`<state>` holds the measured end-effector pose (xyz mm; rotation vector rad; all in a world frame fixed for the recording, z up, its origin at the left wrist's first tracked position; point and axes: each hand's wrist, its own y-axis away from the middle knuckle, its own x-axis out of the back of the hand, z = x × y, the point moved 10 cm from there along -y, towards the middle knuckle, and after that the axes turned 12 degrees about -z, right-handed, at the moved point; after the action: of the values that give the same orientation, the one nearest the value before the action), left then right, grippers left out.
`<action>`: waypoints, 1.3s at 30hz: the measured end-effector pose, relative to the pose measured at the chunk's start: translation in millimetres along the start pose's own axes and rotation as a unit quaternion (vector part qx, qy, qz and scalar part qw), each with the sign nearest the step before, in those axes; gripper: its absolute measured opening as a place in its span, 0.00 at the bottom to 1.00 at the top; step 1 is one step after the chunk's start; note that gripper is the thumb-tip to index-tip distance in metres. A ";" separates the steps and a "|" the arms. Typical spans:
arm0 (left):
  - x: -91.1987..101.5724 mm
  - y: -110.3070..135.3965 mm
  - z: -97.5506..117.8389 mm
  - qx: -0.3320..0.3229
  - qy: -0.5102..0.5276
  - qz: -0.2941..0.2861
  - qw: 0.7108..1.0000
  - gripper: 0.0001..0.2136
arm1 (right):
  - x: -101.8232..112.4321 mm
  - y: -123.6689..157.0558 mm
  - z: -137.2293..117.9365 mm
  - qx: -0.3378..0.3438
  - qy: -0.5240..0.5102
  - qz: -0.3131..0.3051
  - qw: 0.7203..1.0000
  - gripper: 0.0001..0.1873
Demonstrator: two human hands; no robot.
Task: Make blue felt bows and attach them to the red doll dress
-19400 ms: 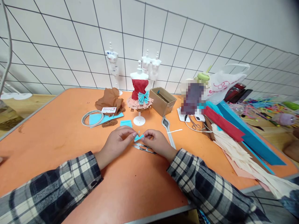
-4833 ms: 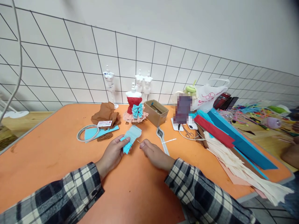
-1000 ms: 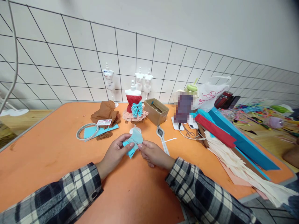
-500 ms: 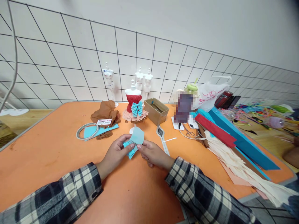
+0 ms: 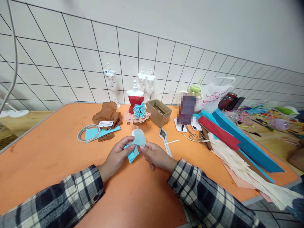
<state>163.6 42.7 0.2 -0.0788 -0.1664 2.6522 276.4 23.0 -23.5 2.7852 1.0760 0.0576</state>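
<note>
A folded strip of light-blue crepe paper (image 5: 133, 155) is pinched between both hands above the orange table. My left hand (image 5: 120, 150) grips its left side, thumb on top. My right hand (image 5: 155, 154) pinches the right edge with thumb and forefinger, and the paper's upper end curves up between them. Just behind the hands stands a small white mannequin (image 5: 135, 92) in a red bodice (image 5: 136, 104) with a frilled peach skirt (image 5: 135, 117) and a blue pleated bow (image 5: 139, 110).
Left lie a tape roll (image 5: 89, 133), brown crepe paper (image 5: 106, 114) and a small labelled packet (image 5: 105, 124). A cardboard box (image 5: 158, 114), scissors (image 5: 193, 135) and long strips of cream paper (image 5: 234, 163) sit rightward. More mannequins (image 5: 110, 79) stand by the tiled wall.
The paper's upper end has bent over into a rounder curve. Its lower folded part has shifted slightly left and down between the fingers. Both hands stay nearly in place.
</note>
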 end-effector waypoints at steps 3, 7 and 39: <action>-0.1 -0.1 0.3 0.001 -0.009 -0.002 1.000 0.14 | -2.2 0.1 -1.3 -0.001 -0.004 -0.004 1.000 0.21; -2.3 -0.3 3.5 -0.005 -0.037 -0.013 0.999 0.15 | -5.9 -0.2 -2.3 -0.001 -0.009 -0.007 1.000 0.22; -1.8 1.8 5.3 0.007 -0.075 0.003 0.997 0.20 | -13.8 -1.9 -2.2 -0.004 -0.077 -0.019 0.997 0.22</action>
<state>163.9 39.7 5.2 0.1240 -0.1970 2.6643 264.6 15.4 -21.4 2.7081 1.0881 -0.1555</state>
